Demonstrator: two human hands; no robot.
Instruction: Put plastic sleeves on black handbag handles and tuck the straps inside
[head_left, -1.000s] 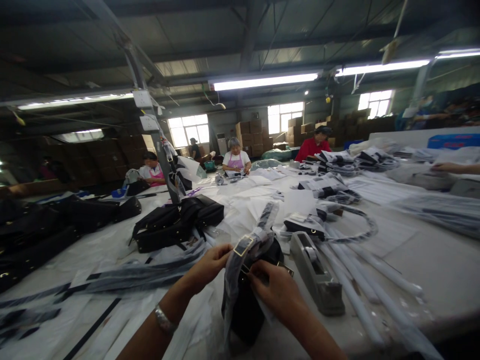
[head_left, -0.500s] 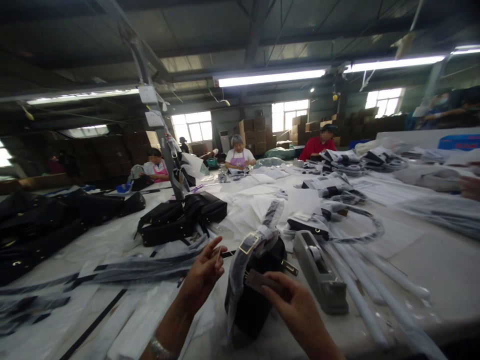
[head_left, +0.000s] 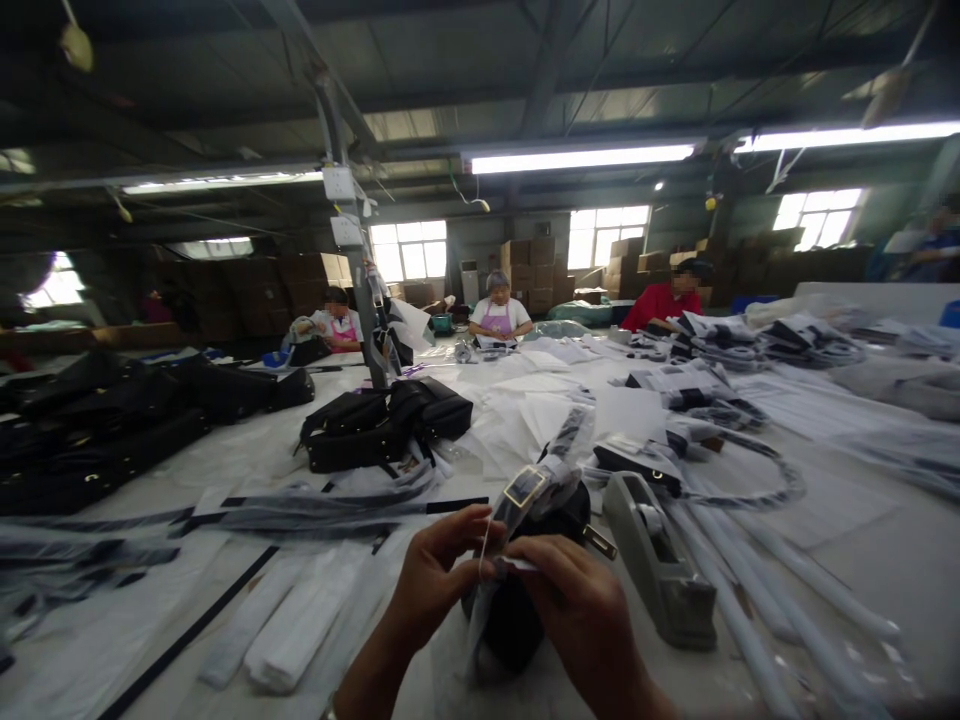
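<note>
A black bag stands before me, its strap wrapped in clear film and carrying a gold rectangular buckle. My left hand, at the bag's left side, pinches a thin whitish strip between thumb and fingers. In front of the bag, my right hand is closed on a small pale flat piece, largely covered by the fingers. Both hands' fingertips nearly meet over the strap. A gold metal fitting sticks out at the bag's right side.
Right of the bag stands a grey tape dispenser, beside white wrapped tubes. Black bags lie further back, with more bags at left. Wrapped straps and white bundles lie left. Co-workers sit across the table.
My left hand moved off the strap, then back beside it with a thin strip. My right hand drew a small flat piece from the bag's front and turned it. The view swung left.
</note>
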